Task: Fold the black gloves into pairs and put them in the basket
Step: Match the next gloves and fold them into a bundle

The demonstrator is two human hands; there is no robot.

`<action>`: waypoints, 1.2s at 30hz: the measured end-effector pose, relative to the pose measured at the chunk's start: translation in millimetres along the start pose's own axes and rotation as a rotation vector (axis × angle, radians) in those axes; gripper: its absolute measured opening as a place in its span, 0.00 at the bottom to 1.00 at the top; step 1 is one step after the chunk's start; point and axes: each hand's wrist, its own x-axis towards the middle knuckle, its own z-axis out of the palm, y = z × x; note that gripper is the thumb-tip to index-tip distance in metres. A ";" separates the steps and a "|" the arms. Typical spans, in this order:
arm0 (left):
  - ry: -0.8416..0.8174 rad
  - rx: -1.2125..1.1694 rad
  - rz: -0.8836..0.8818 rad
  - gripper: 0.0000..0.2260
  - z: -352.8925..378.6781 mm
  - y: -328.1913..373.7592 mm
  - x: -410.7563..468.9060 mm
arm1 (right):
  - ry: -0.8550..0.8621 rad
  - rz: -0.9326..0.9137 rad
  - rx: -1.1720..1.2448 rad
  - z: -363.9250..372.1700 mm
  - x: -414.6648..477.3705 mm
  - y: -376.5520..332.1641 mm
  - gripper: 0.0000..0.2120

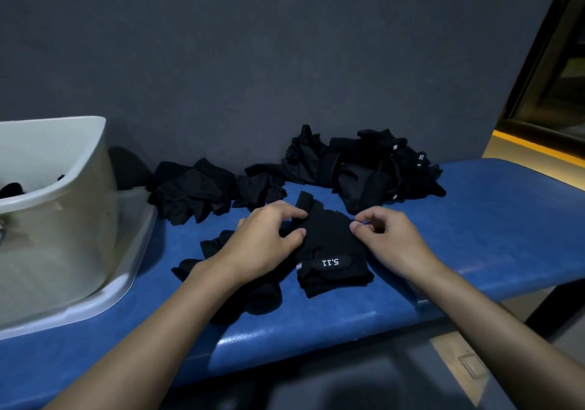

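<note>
Black glove (pixel 329 245) is likely handling soft and light; left hand (pixel 266 241) fingers are pinching its 10 o'clock fold, right hand (pixel 392 241) fingers its 2 o'clock edge.

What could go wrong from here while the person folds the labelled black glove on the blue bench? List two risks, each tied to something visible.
1. The left hand and right hand pinch the labelled glove only at its edges, so the fold may spring open once released.
2. The left forearm lies over loose gloves near the front edge of the bench; pulling back could drag them off.
</note>
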 end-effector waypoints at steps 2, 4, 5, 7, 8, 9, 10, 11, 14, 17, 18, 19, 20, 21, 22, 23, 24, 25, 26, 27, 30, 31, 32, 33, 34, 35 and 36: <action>0.020 -0.032 0.040 0.18 -0.2 -0.7 0.1 | 0.001 -0.013 -0.021 1.3 1.8 1.3 0.02; 0.061 -0.063 0.096 0.19 -0.4 -1.1 -1.1 | 0.015 -0.028 -0.031 2.0 3.6 2.2 0.03; 0.082 -0.084 0.121 0.19 -0.8 -0.9 -1.8 | 0.014 -0.030 -0.031 2.1 3.7 2.1 0.03; 0.112 -0.148 0.160 0.20 -1.9 -0.8 -2.8 | 0.001 -0.039 -0.023 3.3 3.1 0.9 0.06; 0.122 -0.183 0.180 0.20 -2.6 -0.7 -3.1 | -0.007 -0.050 -0.015 4.1 2.0 -0.5 0.08; 0.134 -0.211 0.203 0.20 -3.5 -0.1 -3.5 | -0.014 -0.062 -0.005 4.4 0.6 -1.9 0.11; 0.146 -0.232 0.226 0.20 -4.0 0.7 -3.8 | -0.015 -0.076 0.008 4.7 -0.3 -2.3 0.13; 0.155 -0.251 0.245 0.20 -4.6 1.7 -4.3 | -0.013 -0.093 0.019 4.5 -1.5 -2.7 0.15; 0.159 -0.317 0.275 0.20 -5.4 4.9 -5.5 | 0.016 -0.131 0.026 2.0 -3.8 -2.8 0.14; 0.149 -0.373 0.257 0.20 -5.1 6.3 -5.4 | 0.021 -0.153 0.144 -1.7 -7.3 -6.9 0.11; 0.150 -0.389 0.246 0.20 -4.9 6.4 -5.1 | 0.004 -0.152 0.201 -2.6 -8.0 -8.2 0.12; 0.152 -0.398 0.233 0.19 -4.5 6.8 -4.7 | -0.007 -0.155 0.238 -3.3 -8.5 -9.7 0.13; 0.149 -0.397 0.218 0.19 -3.9 6.8 -4.2 | 0.001 -0.155 0.258 -3.1 -7.9 -9.9 0.14; 0.139 -0.385 0.196 0.19 -3.1 6.7 -3.8 | 0.018 -0.147 0.278 -2.5 -7.2 -9.8 0.14; 0.125 -0.364 0.169 0.19 -1.9 6.0 -2.9 | 0.038 -0.129 0.300 -1.5 -6.2 -9.8 0.13; 0.107 -0.342 0.141 0.20 -0.6 4.8 -2.5 | 0.053 -0.108 0.312 -0.5 -4.9 -9.3 0.13; 0.087 -0.323 0.112 0.20 0.8 3.4 -1.9 | 0.059 -0.089 0.313 0.8 -4.0 -9.4 0.13; 0.065 -0.306 0.085 0.21 1.8 1.8 -2.0 | 0.057 -0.079 0.310 1.8 -3.8 -10.5 0.13; 0.046 -0.290 0.068 0.21 2.7 0.4 -1.9 | 0.044 -0.070 0.307 2.4 -4.0 -12.4 0.13; 0.034 -0.276 0.059 0.22 3.2 -0.5 -2.1 | 0.022 -0.062 0.299 2.4 -4.4 -14.1 0.14; 0.019 -0.235 0.046 0.21 2.4 -1.8 -2.2 | -0.023 -0.052 0.251 2.5 -5.7 -13.2 0.17; 0.016 -0.223 0.045 0.21 1.8 -2.1 -2.1 | -0.049 -0.054 0.254 2.2 -6.0 -11.7 0.19; 0.012 -0.212 0.045 0.21 1.6 -2.8 -1.8 | -0.083 -0.057 0.254 2.2 -6.9 -11.1 0.20; 0.004 -0.206 0.043 0.21 1.2 -3.4 -1.8 | -0.113 -0.061 0.244 2.7 -7.5 -10.0 0.22; -0.005 -0.203 0.040 0.21 1.2 -3.8 -1.2 | -0.131 -0.059 0.223 3.6 -7.5 -8.9 0.22; -0.013 -0.203 0.040 0.20 1.0 -4.3 -0.8 | -0.127 -0.060 0.187 4.4 -7.2 -7.6 0.21; -0.018 -0.207 0.042 0.20 1.1 -5.2 -0.6 | -0.094 -0.068 0.121 5.2 -6.2 -5.1 0.20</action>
